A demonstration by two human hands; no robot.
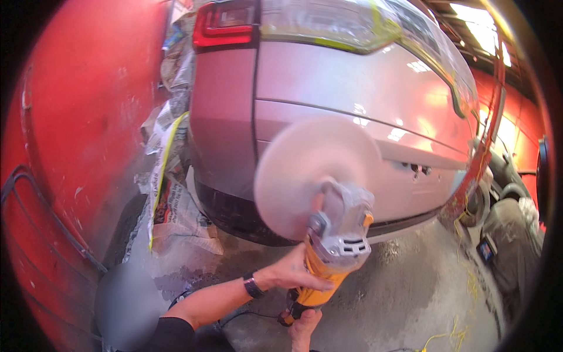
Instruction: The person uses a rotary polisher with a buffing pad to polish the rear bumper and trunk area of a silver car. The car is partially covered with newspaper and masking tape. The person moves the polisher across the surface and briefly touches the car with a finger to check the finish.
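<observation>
A yellow and black polisher (329,273) with a grey metal head is held in both my hands. My left hand (296,271), with a dark band on its wrist, is wrapped round the yellow body just behind the head. Lower down, my right hand (306,326) grips the black rear handle. The polisher's large pale round pad (314,170) is smeared, as if by spinning, and faces the car's silver rear panel (352,76). Whether it touches the paint is hidden behind the pad. A red tail light (226,32) sits at the car's upper left corner.
Clear plastic film (319,20) edged with yellow tape covers the rear window. Newspaper (185,214) hangs along the car's left side by a red wall (88,117). A dark cord (249,314) trails near the handle. Tyres (478,205) and covered items stand at the right.
</observation>
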